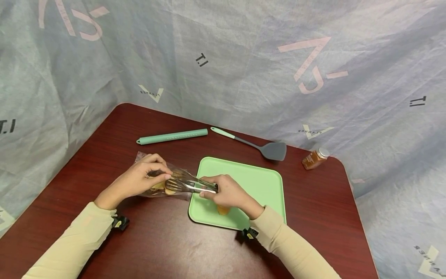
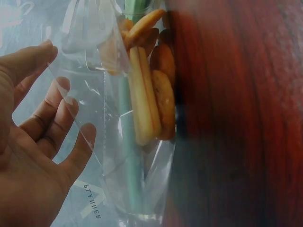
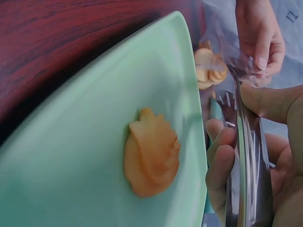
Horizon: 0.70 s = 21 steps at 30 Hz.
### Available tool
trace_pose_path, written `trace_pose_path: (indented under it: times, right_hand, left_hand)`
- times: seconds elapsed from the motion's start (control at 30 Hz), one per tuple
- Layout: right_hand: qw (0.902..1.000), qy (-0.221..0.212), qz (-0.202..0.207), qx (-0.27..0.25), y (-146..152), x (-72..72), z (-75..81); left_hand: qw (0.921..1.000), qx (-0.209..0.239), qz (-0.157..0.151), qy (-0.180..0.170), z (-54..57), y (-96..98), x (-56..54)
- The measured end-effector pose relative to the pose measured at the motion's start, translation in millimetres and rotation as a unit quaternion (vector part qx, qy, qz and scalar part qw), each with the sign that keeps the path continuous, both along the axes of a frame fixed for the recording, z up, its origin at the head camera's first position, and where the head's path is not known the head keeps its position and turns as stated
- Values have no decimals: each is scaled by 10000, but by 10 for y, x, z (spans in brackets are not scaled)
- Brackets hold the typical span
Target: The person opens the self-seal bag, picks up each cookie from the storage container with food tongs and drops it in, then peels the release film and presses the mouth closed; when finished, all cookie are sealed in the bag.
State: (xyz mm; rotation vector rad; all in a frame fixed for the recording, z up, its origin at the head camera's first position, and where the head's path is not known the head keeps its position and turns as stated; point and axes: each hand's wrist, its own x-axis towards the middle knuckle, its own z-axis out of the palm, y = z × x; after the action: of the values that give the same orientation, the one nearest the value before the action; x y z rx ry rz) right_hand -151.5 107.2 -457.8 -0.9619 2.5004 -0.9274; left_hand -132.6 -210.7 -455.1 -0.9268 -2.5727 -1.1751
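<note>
My left hand (image 1: 144, 176) pinches the edge of a clear plastic bag (image 2: 156, 184) between thumb and fingertips. Several golden cookies (image 2: 163, 104) lie inside that bag, on the table left of the tray. In my right hand (image 1: 228, 190) are metal tongs (image 1: 195, 186) with fork-like tines, gripped around the arms. Their tines point left into the bag's mouth, close to the cookies; whether they touch one I cannot tell. Below the right hand, one ridged golden cookie (image 3: 151, 153) lies on the light green tray (image 1: 251, 174).
Behind the bag lies a long green tube-shaped case (image 1: 172, 136). A grey spatula (image 1: 273, 151) with a pale green handle rests behind the tray. At the back right corner of the table (image 1: 320, 217) stands a small amber jar (image 1: 315, 159) with a pale lid. Grey cloth surrounds the table.
</note>
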Motion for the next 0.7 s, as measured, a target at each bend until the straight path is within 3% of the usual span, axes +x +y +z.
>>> trace_pose_path:
  times: [0.33,0.7]
  right_hand:
    - [9999,83,-113,71,324,64,-29]
    - [9978,616,-235,-121,1160,258,-25]
  left_hand:
    - [10000,9,-41,-33,-12,8,-28]
    - [9999,-43,11,138,-13,35,-32]
